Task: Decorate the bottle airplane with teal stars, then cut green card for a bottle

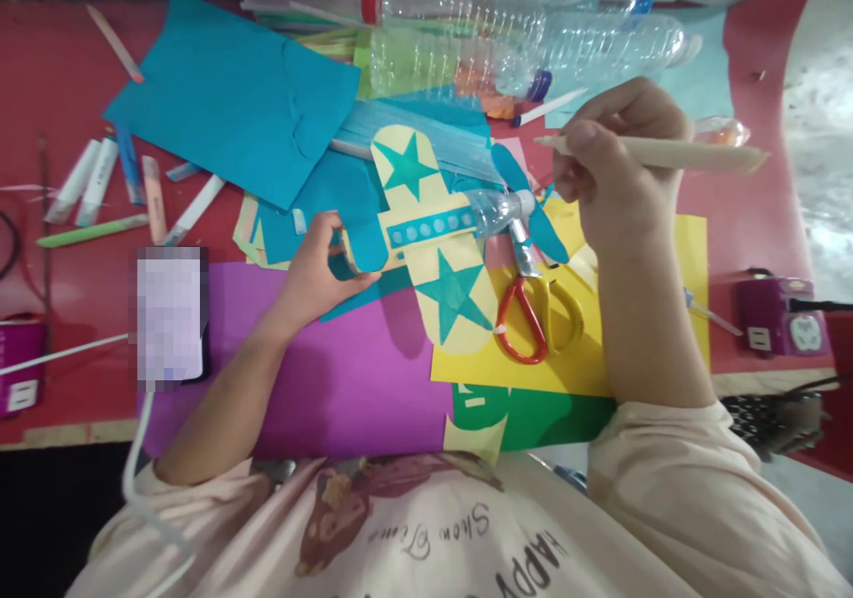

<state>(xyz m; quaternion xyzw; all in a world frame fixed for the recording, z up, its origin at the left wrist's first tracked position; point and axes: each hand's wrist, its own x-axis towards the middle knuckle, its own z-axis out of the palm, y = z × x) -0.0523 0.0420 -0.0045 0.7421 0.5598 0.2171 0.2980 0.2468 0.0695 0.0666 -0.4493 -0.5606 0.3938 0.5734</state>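
My left hand (pixel 318 269) is closed on the blue tail end of a paper and plastic-bottle airplane (pixel 433 225). The airplane has cream wings with teal stars, a dotted blue band and a blue propeller at its front. My right hand (pixel 609 176) is closed round a long cream stick (pixel 686 155), which it holds level above the table to the right of the airplane's nose. Red and yellow scissors (pixel 533 309) lie on a yellow paper sheet (pixel 693 260) under the airplane's front.
Blue paper sheets (pixel 233 100) and clear plastic bottles (pixel 506 38) crowd the back of the red table (pixel 59 74). Markers (pixel 99 180) lie at the left, with a phone (pixel 170 314) on a cable. A purple sheet (pixel 346 376) lies in front, and purple boxes (pixel 779 314) stand at the right.
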